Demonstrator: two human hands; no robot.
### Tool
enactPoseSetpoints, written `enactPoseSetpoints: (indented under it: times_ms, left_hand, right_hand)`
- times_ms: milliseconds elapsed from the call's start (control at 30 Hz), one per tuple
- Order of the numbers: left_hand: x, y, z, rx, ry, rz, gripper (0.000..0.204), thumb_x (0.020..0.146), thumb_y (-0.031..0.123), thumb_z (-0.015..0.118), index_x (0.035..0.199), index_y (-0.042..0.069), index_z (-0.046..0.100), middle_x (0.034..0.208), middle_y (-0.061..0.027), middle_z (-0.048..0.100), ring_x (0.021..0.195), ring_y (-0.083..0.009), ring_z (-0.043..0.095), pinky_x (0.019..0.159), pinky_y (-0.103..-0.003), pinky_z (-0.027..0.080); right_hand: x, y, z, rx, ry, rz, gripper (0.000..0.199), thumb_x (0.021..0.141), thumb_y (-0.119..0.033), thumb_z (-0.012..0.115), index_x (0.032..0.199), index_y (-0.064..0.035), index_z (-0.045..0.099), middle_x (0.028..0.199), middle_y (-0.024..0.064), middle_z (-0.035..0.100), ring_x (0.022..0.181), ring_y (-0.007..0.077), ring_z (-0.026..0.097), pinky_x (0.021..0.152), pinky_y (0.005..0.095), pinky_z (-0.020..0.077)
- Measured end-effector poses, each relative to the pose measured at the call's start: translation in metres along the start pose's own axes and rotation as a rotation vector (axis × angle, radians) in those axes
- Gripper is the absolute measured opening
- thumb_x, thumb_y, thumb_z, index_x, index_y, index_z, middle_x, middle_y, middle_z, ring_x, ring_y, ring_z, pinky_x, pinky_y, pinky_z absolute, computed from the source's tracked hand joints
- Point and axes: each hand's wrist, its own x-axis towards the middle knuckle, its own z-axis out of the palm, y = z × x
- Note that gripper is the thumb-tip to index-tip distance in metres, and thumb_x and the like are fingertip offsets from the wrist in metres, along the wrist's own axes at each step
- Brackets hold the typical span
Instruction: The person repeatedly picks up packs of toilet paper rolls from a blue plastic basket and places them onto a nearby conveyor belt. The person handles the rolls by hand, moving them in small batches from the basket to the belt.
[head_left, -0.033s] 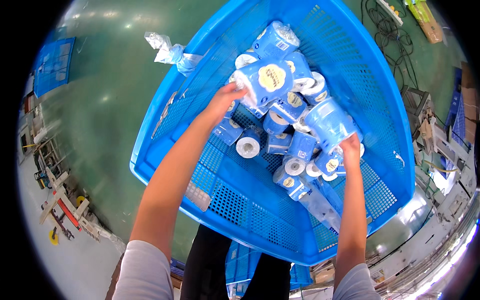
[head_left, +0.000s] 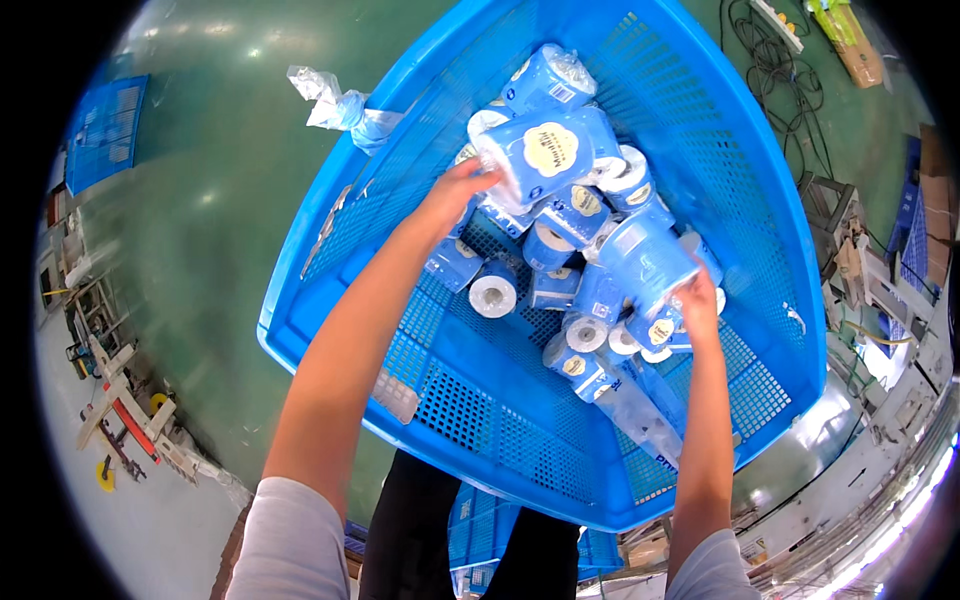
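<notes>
My left hand (head_left: pixel 452 203) is closed on the left end of a blue plastic-wrapped toilet roll (head_left: pixel 543 152) with a cream label. My right hand (head_left: pixel 699 302) grips the lower right end of another blue-wrapped toilet roll (head_left: pixel 642 258), tilted with its label side hidden. Both rolls are held above a heap of similar rolls in a large blue plastic basket (head_left: pixel 690 95). Some lie on their sides, with white ends and cores showing, such as the roll (head_left: pixel 492 297) at the heap's left edge. Fingertips behind the held rolls are partly hidden.
Clear printed plastic wrapping (head_left: pixel 640 415) lies in the basket's near right part. A knotted plastic bag (head_left: pixel 350 112) hangs on the left rim. Black cables (head_left: pixel 775 70) lie on the green floor at the far right. Another blue basket (head_left: pixel 108 135) stands far left.
The roll in my right hand has shifted slightly left and down. My left hand and its roll have moved very slightly right.
</notes>
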Motion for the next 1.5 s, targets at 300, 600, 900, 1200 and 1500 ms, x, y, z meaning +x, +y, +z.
enactPoseSetpoints:
  times_ms: [300, 600, 900, 1200, 1500]
  left_hand:
    - [0.088, -0.038, 0.034, 0.915, 0.510, 0.194, 0.050, 0.072, 0.030, 0.071, 0.115, 0.009, 0.061, 0.133, -0.0249, 0.041, 0.120, -0.0335, 0.043, 0.095, -0.044, 0.035]
    - [0.028, -0.079, 0.058, 0.332, 0.463, 0.289, 0.031, 0.077, 0.013, 0.067, 0.102, -0.002, 0.059, 0.100, -0.0107, 0.063, 0.093, -0.0185, 0.059, 0.080, -0.029, 0.045]
    - [-0.049, -0.078, -0.020, 0.589, -0.308, -0.021, 0.033, 0.080, 0.010, 0.062, 0.110, 0.002, 0.055, 0.099, -0.0094, 0.062, 0.091, -0.0185, 0.058, 0.081, -0.030, 0.046]
    - [-0.062, -0.080, -0.037, 1.195, -0.280, 0.141, 0.038, 0.073, 0.016, 0.071, 0.108, 0.004, 0.060, 0.119, -0.0151, 0.049, 0.113, -0.0321, 0.046, 0.097, -0.040, 0.038]
    - [-0.033, 0.003, -0.045, 0.863, -0.328, 0.163, 0.041, 0.078, 0.022, 0.068, 0.111, 0.002, 0.057, 0.119, -0.0175, 0.052, 0.110, -0.0318, 0.050, 0.092, -0.037, 0.041]
  right_hand:
    - [0.051, -0.107, 0.045, -0.045, -0.326, 0.012, 0.045, 0.082, -0.009, 0.061, 0.125, -0.0010, 0.050, 0.118, 0.0047, 0.056, 0.108, 0.0171, 0.054, 0.095, 0.0302, 0.0412]
    - [0.213, -0.148, 0.163, -0.862, -0.528, -0.279, 0.047, 0.080, -0.021, 0.059, 0.121, -0.0003, 0.054, 0.143, 0.0151, 0.034, 0.131, 0.0270, 0.034, 0.105, 0.0368, 0.0302]
    - [0.098, -0.041, 0.101, 0.853, -0.129, 0.447, 0.046, 0.092, -0.034, 0.046, 0.132, -0.0111, 0.042, 0.133, 0.0103, 0.047, 0.123, 0.0255, 0.042, 0.103, 0.0444, 0.0336]
    - [0.161, 0.021, 0.168, 0.514, 0.391, -0.063, 0.038, 0.086, -0.010, 0.057, 0.123, -0.0015, 0.050, 0.116, 0.0079, 0.058, 0.101, 0.0172, 0.056, 0.087, 0.0303, 0.0444]
    - [0.161, 0.040, 0.118, -0.216, 0.148, -0.403, 0.043, 0.070, -0.003, 0.063, 0.112, -0.0064, 0.059, 0.114, 0.0166, 0.057, 0.107, 0.0265, 0.054, 0.089, 0.0325, 0.0442]
